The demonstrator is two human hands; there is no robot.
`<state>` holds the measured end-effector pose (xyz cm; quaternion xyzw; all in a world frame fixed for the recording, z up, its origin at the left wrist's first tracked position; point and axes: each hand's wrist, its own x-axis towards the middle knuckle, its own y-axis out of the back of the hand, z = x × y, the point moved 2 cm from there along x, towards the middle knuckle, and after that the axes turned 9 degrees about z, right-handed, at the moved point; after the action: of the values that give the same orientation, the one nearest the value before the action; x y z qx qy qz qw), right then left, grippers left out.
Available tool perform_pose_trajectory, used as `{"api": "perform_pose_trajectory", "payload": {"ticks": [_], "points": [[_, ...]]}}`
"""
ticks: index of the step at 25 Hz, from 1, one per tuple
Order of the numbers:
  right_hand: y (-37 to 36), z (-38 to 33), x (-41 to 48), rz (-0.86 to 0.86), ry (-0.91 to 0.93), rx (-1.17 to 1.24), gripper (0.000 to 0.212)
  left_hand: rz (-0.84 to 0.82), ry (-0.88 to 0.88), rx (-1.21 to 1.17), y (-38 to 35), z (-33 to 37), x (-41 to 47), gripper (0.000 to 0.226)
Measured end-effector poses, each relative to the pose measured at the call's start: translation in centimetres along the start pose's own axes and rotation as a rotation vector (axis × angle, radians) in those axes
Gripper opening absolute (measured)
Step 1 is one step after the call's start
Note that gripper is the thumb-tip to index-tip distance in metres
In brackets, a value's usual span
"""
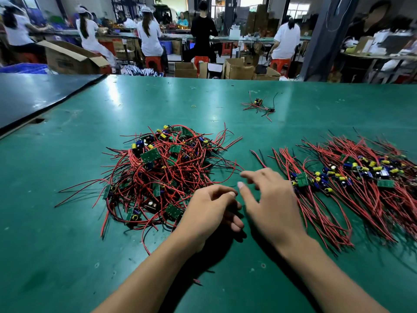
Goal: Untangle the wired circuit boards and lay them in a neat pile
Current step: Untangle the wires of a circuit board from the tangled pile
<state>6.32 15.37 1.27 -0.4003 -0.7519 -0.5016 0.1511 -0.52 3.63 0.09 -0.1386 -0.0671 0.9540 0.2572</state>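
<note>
Centrally on glossy green table (67,245), tangled heap of red-wired green circuit boards (162,175); combed-out pile (361,181) toward right edge. Left hand (212,213) loosely curled, holding nothing; right hand (270,199) fingers (255,175) spread, empty. Beyond far edge, seated workers (149,37), cardboard boxes (239,71).

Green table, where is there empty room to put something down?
Bare green table lies near-left, before the tangled heap, and far back between that heap and the stray bundle. Crowded: the middle, where the left hand and right hand sit between the heap and the combed pile.
</note>
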Motion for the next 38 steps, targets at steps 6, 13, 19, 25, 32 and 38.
{"api": "perform_pose_trajectory", "payload": {"ticks": [6, 13, 19, 25, 32, 38], "points": [[-3.4, -6.0, 2.0, -0.012, 0.040, 0.376, 0.020, 0.102, 0.065, -0.022, 1.7, 0.5, 1.4, 0.031], [-7.6, -9.6, 7.0, -0.289, 0.217, 0.063, 0.037, 0.003, 0.222, -0.520, 1.7, 0.8, 1.5, 0.039], [-7.9, -9.3, 7.3, -0.179, 0.138, -0.018, 0.028, 0.090, 0.227, -0.445, 1.9, 0.8, 1.8, 0.040], [-4.6, -7.8, 7.2, 0.133, 0.060, 0.268, 0.025, 0.053, 0.201, -0.371, 1.5, 1.0, 1.3, 0.030], [0.2, -2.0, 8.0, 0.376, -0.403, 0.875, 0.009, 0.039, 0.199, -0.354, 1.5, 1.0, 1.2, 0.028], [-2.2, 1.4, 1.3, -0.146, -0.690, 1.063, 0.021, 0.026, 0.088, -0.232, 0.9, 0.3, 1.3, 0.025]]}}
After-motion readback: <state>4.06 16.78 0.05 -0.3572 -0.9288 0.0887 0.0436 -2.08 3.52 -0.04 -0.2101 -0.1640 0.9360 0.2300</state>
